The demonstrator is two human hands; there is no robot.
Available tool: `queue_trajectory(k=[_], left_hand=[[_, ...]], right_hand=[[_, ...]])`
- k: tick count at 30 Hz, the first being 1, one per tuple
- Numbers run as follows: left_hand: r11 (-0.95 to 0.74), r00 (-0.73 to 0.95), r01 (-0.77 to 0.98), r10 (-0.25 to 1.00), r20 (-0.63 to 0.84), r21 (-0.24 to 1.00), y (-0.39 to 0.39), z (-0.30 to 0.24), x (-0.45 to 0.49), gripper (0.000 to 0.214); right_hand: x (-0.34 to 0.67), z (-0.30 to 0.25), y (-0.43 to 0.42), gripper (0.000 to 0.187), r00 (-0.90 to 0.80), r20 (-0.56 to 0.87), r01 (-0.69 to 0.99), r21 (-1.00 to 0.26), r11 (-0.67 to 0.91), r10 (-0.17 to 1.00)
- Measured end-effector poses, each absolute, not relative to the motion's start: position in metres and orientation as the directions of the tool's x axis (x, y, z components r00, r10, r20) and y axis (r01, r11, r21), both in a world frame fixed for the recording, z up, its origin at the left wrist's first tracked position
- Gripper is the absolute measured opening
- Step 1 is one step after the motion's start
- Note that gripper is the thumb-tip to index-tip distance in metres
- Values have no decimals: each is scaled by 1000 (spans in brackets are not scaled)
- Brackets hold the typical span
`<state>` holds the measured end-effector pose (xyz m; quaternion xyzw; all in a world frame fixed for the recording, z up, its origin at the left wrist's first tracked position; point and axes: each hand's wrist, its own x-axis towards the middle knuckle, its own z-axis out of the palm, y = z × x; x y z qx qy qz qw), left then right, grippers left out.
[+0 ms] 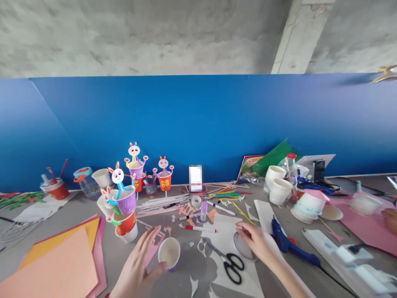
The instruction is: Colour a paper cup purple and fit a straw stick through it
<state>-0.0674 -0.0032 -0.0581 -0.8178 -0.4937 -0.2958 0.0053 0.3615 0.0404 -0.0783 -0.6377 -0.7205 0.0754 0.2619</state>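
Note:
My left hand (136,265) curls round the side of a small purple paper cup (169,253) that stands upright on the grey table (56,215), thumb against its rim and fingers on a pink paper scrap (155,247). My right hand (257,242) rests with its fingers closed on the edge of a round clear lid or tape roll (242,247) lying on white cut paper (226,240). Black-handled scissors (231,265) lie between the two hands.
Paper-cup bunny figures (124,198) stand behind the left hand, orange and pink card sheets (62,260) at the left. A blue glue gun (288,244), white cups (279,186), pens and paper scraps crowd the right and middle. A blue wall (198,124) backs the table. Another person's hand (391,219) shows at the far right.

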Motion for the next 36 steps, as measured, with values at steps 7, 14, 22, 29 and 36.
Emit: queue_trajectory(k=[7,14,22,29,36], left_hand=[[-583,479,760,802,358,289,-3,-65,-49,106],[-559,457,768,820,345,312,0,-66,-45,97],[-527,400,774,837,375,351,1,-83,-43,92],[-504,278,637,856,435,584,-5,-91,-48,87],[-529,142,568,817,558,630,4,-108,-62,62]], right_hand=[[333,-83,23,25,-166,342,810,-488,326,925],[313,-82,10,19,-239,393,796,-445,411,888],[305,-99,-1,20,-254,486,832,-331,445,836],[303,-102,0,17,-276,461,863,-268,429,844],[306,-107,2,22,-254,500,825,-335,456,828]])
